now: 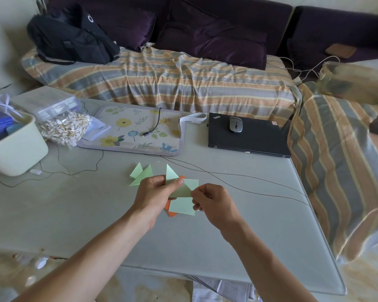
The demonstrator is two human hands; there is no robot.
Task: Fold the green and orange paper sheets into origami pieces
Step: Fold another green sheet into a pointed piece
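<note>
Green paper pinched between both hands

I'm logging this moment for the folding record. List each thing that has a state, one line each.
left hand: pinching the green piece.
right hand: pinching the same piece's right corner.
green piece: partly folded, held above the table.
finished green pieces: folded, lying on the table.
green sheet: flat, unfolded, on the orange sheet.
orange sheet: flat, mostly covered.
laptop: closed.
mouse: resting on the laptop.
</note>
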